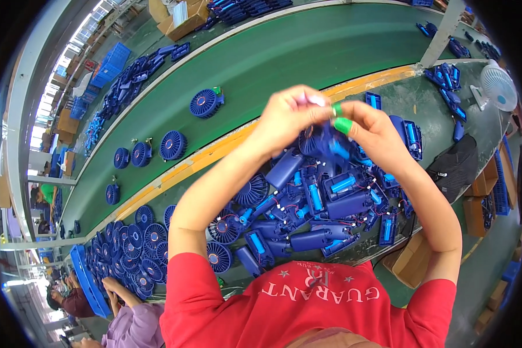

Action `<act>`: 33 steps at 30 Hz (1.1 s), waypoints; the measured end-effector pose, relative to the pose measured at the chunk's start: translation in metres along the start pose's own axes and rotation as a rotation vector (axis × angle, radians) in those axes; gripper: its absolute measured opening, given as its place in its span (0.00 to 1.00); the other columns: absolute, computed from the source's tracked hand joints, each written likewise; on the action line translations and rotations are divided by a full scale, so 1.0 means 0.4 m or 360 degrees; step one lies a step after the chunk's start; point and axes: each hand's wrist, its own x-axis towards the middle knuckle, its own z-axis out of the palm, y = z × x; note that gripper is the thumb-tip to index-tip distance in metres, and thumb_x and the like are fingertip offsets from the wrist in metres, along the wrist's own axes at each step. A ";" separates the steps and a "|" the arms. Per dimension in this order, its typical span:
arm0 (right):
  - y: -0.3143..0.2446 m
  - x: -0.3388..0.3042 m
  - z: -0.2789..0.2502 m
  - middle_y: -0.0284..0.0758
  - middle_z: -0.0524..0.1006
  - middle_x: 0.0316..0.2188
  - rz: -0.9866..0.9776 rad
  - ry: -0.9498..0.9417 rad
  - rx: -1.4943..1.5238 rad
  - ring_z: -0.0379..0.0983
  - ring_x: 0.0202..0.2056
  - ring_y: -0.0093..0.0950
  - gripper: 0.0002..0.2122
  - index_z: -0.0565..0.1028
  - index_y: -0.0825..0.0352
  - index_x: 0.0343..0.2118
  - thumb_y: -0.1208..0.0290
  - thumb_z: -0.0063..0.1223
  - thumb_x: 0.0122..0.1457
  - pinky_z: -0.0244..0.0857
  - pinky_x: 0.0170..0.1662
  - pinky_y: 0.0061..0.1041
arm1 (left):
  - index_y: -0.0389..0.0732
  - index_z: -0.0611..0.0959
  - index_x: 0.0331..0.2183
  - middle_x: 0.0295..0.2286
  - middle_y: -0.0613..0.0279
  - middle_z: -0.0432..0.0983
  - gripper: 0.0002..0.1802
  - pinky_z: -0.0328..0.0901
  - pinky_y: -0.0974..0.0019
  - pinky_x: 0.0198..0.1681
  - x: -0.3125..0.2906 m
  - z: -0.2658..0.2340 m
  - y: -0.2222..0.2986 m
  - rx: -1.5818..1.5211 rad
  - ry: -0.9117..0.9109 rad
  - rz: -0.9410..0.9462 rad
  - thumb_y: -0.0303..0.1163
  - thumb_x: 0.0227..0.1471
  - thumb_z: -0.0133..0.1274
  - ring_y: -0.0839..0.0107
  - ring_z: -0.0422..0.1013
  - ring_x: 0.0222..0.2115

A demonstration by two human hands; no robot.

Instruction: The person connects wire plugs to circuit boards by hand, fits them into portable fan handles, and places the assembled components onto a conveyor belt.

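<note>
My left hand (290, 119) and my right hand (370, 124) meet above a heap of blue parts, fingertips pinched together. Green tape wraps the thumb and a finger of the right hand. What the fingertips grip is small and hidden between them. A blurred dark blue part (334, 144) with a light blue cell hangs just beneath them. Below lies the heap of blue handle housings (285, 169), many with light blue cylindrical batteries (315, 197) and thin wires with white plugs. Round blue fan heads (252, 190) lie beside the heap, left of the hands.
A green conveyor belt (261, 64) carries several fan heads (173, 145) past the wooden edge strip (214, 152). More fan heads crowd the bench at left, near a blue tray (87, 281) and a co-worker in a purple sleeve (134, 325). At right are a white desk fan (497, 86) and a black bag (455, 168).
</note>
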 end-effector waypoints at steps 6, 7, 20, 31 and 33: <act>0.039 0.013 -0.042 0.36 0.90 0.46 -0.0133 0.0053 -0.0410 0.84 0.49 0.26 0.14 0.85 0.72 0.61 0.69 0.66 0.81 0.78 0.56 0.30 | 0.35 0.92 0.58 0.49 0.58 0.92 0.19 0.81 0.59 0.58 0.246 -0.233 0.002 0.0566 0.0250 0.0264 0.35 0.74 0.73 0.68 0.87 0.49; 0.049 -0.001 -0.039 0.37 0.90 0.45 -0.0075 -0.0068 -0.0423 0.84 0.47 0.27 0.11 0.87 0.72 0.56 0.70 0.65 0.81 0.78 0.54 0.33 | 0.35 0.92 0.59 0.52 0.55 0.91 0.21 0.81 0.58 0.60 0.267 -0.276 -0.021 0.0963 0.0325 0.0367 0.38 0.73 0.73 0.65 0.86 0.52; 0.122 -0.046 0.049 0.40 0.83 0.67 -0.0375 -0.0920 -0.1151 0.76 0.71 0.45 0.29 0.84 0.66 0.67 0.68 0.78 0.61 0.67 0.74 0.48 | 0.41 0.92 0.57 0.52 0.47 0.88 0.24 0.62 0.37 0.75 0.108 -0.676 -0.222 0.2006 0.0338 0.0302 0.42 0.66 0.75 0.46 0.83 0.58; 0.054 -0.117 0.087 0.39 0.82 0.69 -0.0466 -0.0946 -0.1387 0.73 0.75 0.42 0.32 0.83 0.64 0.67 0.65 0.81 0.59 0.68 0.74 0.49 | 0.43 0.94 0.53 0.45 0.55 0.92 0.16 0.44 0.29 0.83 -0.005 -0.552 -0.242 0.1746 0.0170 -0.0022 0.40 0.69 0.71 0.53 0.87 0.53; 0.051 -0.120 0.103 0.39 0.83 0.65 -0.0369 -0.0913 -0.1377 0.75 0.72 0.43 0.30 0.83 0.65 0.65 0.66 0.80 0.59 0.69 0.73 0.50 | 0.43 0.94 0.52 0.44 0.56 0.92 0.15 0.41 0.28 0.85 -0.019 -0.526 -0.247 0.1698 0.0137 -0.0080 0.40 0.70 0.71 0.54 0.88 0.52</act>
